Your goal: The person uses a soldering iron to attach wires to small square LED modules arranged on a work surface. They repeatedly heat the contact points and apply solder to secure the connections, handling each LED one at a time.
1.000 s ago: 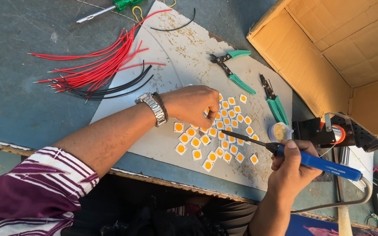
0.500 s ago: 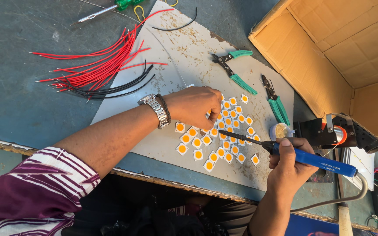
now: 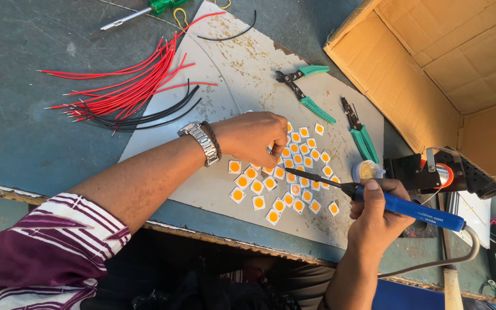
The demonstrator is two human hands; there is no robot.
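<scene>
- Head view: I see a grey-blue worktop [image 3: 24, 138] in sunlight, a pale board [image 3: 242, 74] laid on it, open cardboard box [image 3: 449, 63] at the far right.
- Soldering iron [image 3: 397, 205]: my right hand [image 3: 377, 221] has its fingers wrapped round the blue handle; long axis runs right to left, tip pointing left into the square orange chips [image 3: 285, 172].
- Left hand [image 3: 254, 138] fingers pinched closed over the chips; what they grip I cannot tell.
- Worktop edge just under the chips; open room left of the red wires [image 3: 127, 89]; green pliers [image 3: 308, 95] close behind.
</scene>
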